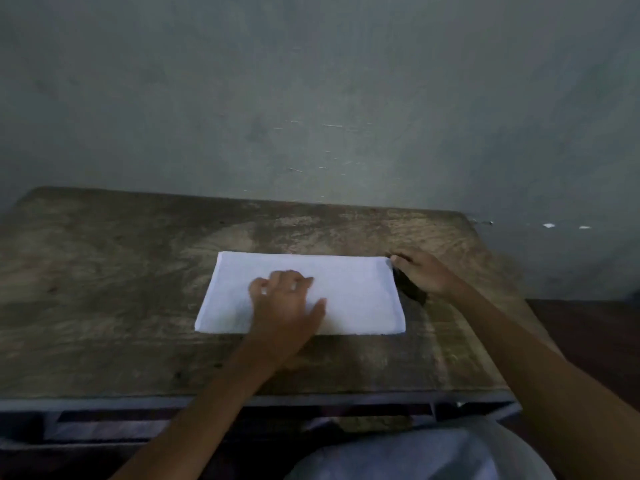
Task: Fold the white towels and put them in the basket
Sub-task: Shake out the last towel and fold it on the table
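Observation:
A white towel (349, 292), folded into a flat rectangle, lies in the middle of the worn wooden table (114, 271). My left hand (284, 303) rests palm down on the towel's left half, fingers spread and slightly bent, pressing the cloth. My right hand (420, 273) sits at the towel's far right corner, its fingertips touching the edge there, with nothing visibly held. No basket is in view.
A grey wall (311, 98) stands directly behind the table. The table's dark metal front edge (242, 401) runs below my arms. A reddish floor (588, 327) shows to the right of the table. My lap in pale cloth (415, 455) is at the bottom.

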